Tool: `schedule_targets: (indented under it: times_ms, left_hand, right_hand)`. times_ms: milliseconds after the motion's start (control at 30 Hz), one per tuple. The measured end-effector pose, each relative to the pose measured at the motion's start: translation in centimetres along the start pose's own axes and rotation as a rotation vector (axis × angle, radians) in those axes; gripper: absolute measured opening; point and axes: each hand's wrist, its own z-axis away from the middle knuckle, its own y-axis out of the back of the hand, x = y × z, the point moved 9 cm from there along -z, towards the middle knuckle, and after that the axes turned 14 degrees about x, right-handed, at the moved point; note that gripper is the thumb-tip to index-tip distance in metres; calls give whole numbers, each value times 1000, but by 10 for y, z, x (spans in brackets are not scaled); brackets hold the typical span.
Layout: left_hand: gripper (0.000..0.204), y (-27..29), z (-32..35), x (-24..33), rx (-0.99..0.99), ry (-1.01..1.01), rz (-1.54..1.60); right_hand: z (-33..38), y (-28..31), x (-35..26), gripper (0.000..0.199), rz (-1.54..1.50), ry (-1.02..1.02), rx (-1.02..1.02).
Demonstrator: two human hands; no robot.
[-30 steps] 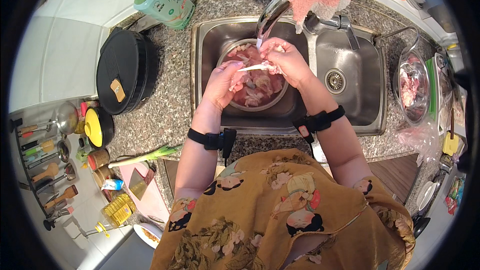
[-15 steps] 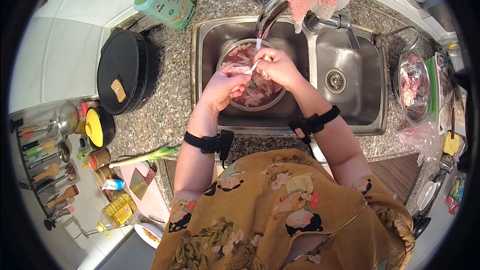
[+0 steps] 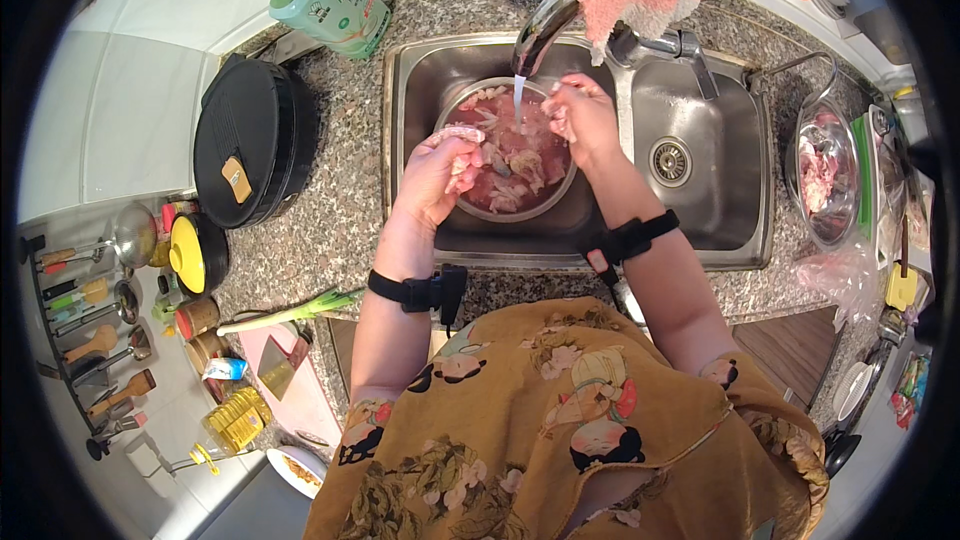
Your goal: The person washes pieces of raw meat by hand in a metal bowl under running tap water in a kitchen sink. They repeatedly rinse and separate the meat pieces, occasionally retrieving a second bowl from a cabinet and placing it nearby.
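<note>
In the left sink basin (image 3: 600, 80) sits a round metal bowl (image 3: 548, 210) of reddish water and raw pale meat pieces (image 3: 530, 168). A stream of water (image 3: 519, 98) runs into it from the tap (image 3: 545, 32). Over the bowl's left side, my left hand (image 3: 436, 175) is closed on a pale pink piece of raw meat (image 3: 462, 133). My right hand (image 3: 590, 122) is at the bowl's upper right rim, its fingers curled and pinched together. Whatever is between those fingertips, if anything, is too small to name.
The right basin (image 3: 680, 210) has a drain. A glass bowl of raw meat (image 3: 818, 175) stands right of the sink. To the left are a black round pan (image 3: 262, 130), a soap pump bottle (image 3: 325, 10), a green onion (image 3: 290, 314) and a pink cutting board with a cleaver (image 3: 310, 390).
My hands have drawn apart. The right hand has moved right, away from the meat piece, which stays in my left hand. More of the bowl shows between them.
</note>
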Motion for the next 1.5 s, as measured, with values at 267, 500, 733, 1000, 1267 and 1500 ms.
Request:
schedule_targets:
  times_ms: [267, 500, 733, 1000, 1267, 1500]
  left_hand:
    - [14, -38, 4, 5, -319, 151, 457]
    - [30, -53, -15, 9, -298, 115, 437]
    - [38, -39, -34, 6, -11, -40, 337]
    - [60, -72, -15, 2, 173, -627, -536]
    - [45, -68, 24, 50, 209, -1108, -683]
    - [43, -55, 6, 46, 165, -899, -457]
  right_hand:
    - [45, -26, 66, 35, 47, -617, -589]
    - [66, -49, 46, 33, -204, -516, -814]
    - [31, -43, 36, 26, -370, -451, -462]
    - [31, -56, 54, 21, -381, -476, -381]
    - [46, -61, 47, 25, -414, -539, -565]
    - [45, -73, 56, 25, -402, -578, -618]
